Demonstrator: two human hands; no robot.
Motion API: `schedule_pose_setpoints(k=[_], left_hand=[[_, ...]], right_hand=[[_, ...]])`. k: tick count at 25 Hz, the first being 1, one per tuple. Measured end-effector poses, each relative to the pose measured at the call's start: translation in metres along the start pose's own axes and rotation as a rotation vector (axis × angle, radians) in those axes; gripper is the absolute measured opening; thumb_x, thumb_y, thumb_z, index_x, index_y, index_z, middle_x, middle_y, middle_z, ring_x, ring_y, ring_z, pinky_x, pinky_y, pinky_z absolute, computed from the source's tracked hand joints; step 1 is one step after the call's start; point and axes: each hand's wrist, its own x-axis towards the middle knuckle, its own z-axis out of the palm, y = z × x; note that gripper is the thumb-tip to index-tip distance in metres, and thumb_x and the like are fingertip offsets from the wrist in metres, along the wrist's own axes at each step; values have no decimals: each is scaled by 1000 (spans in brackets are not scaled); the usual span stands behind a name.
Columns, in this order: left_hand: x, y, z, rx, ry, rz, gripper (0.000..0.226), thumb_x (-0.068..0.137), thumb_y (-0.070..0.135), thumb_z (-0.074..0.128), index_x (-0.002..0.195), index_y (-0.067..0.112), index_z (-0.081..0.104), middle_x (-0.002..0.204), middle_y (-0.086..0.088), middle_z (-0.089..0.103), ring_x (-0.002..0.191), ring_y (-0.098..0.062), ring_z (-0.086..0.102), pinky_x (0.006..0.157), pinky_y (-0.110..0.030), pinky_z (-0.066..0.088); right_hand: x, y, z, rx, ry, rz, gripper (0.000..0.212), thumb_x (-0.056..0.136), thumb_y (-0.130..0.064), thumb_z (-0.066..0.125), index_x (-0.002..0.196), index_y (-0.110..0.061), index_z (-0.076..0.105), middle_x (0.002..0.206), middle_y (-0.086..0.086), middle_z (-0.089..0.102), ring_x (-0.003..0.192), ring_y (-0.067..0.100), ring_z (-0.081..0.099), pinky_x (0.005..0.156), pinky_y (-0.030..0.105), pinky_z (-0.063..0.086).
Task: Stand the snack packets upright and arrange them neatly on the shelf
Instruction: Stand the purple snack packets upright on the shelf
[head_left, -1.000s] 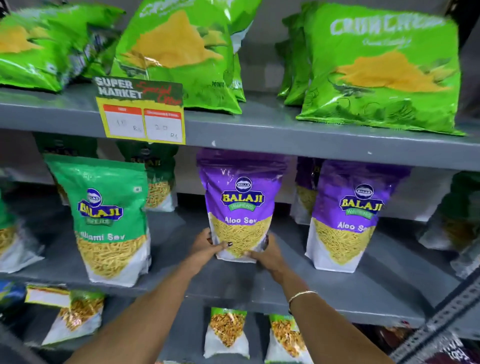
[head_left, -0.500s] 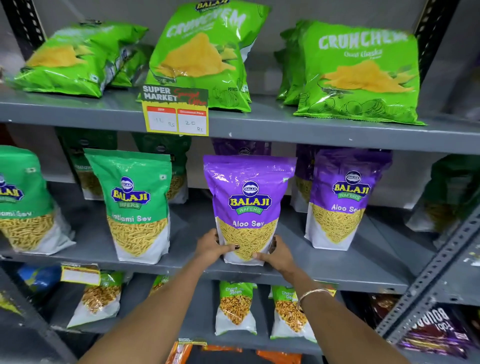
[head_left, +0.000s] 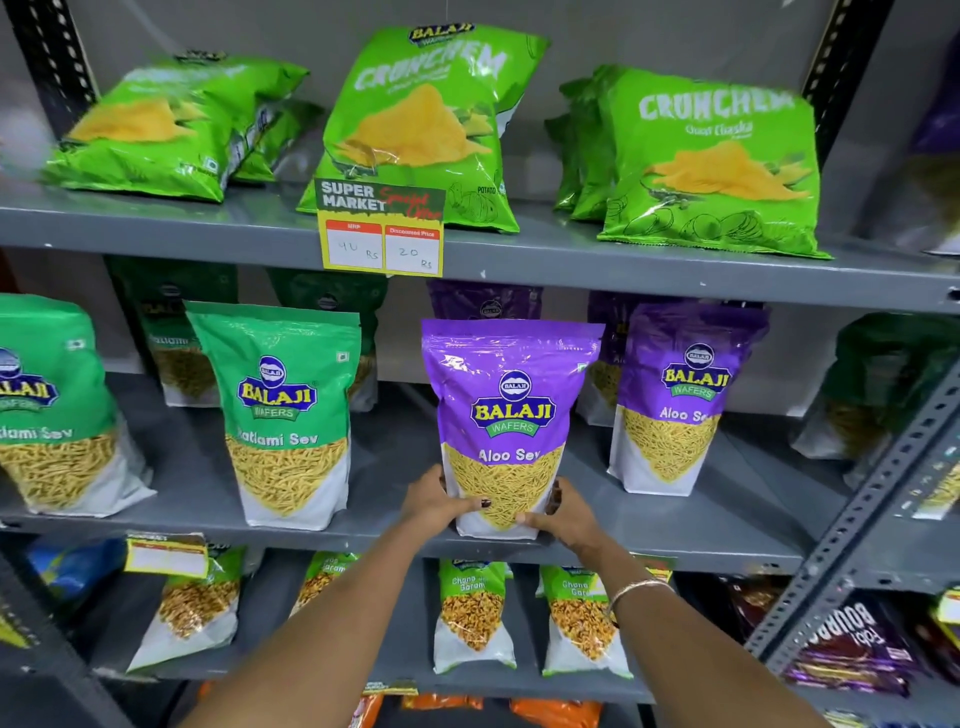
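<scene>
A purple Aloo Sev packet (head_left: 511, 410) stands upright near the front edge of the grey middle shelf (head_left: 675, 535). My left hand (head_left: 434, 501) grips its lower left corner and my right hand (head_left: 563, 514) grips its lower right corner, thumbs on the front. A second purple Aloo Sev packet (head_left: 680, 395) stands upright to its right, with more purple packets behind. Left of it stand green Ratlami Sev packets (head_left: 288, 410), one more at the far left (head_left: 52, 405).
The top shelf carries green Crunchem bags (head_left: 426, 124), the left one (head_left: 166, 124) lying flat, and a yellow price tag (head_left: 382, 231) on its edge. Chana packets (head_left: 472, 613) stand on the shelf below. A perforated grey upright (head_left: 852, 530) slants at the right.
Both hands stay on the purple packet's lower corners. The view has tilted up and back, so the packet sits lower in the frame and nearer the shelf's front edge.
</scene>
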Motion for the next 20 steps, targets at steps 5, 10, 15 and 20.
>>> schedule_pose_setpoints(k=[5, 10, 15, 20], left_hand=[[-1, -1, 3, 85, -25, -11, 78, 66, 35, 79, 125, 2, 42, 132, -15, 52, 123, -30, 49, 90, -36, 42], [-28, -20, 28, 437, 656, 420, 85, 74, 69, 45, 128, 4, 39, 131, -16, 44, 122, -31, 39, 99, -46, 37], [-33, 11, 102, 668, 564, 943, 66, 71, 53, 53, 123, 14, 42, 133, -8, 38, 122, -26, 38, 108, -38, 19], [1, 91, 200, 533, 338, 706, 69, 75, 39, 56, 135, 10, 38, 144, -10, 40, 131, -26, 36, 106, -36, 29]], right_hand=[[-1, -3, -5, -87, 5, 29, 77, 64, -13, 82, 128, -4, 41, 130, 16, 55, 116, 27, 54, 97, 38, 46], [0, 3, -50, -175, 222, 73, 82, 68, -11, 79, 134, 3, 31, 135, 22, 47, 123, 35, 48, 95, 38, 43], [5, 20, -131, -236, 569, 125, 70, 70, -15, 76, 125, 5, 37, 127, 30, 48, 118, 43, 46, 96, 43, 42], [39, 34, -203, -205, 501, 78, 92, 61, -20, 84, 130, 10, 30, 134, 31, 42, 126, 42, 41, 104, 44, 35]])
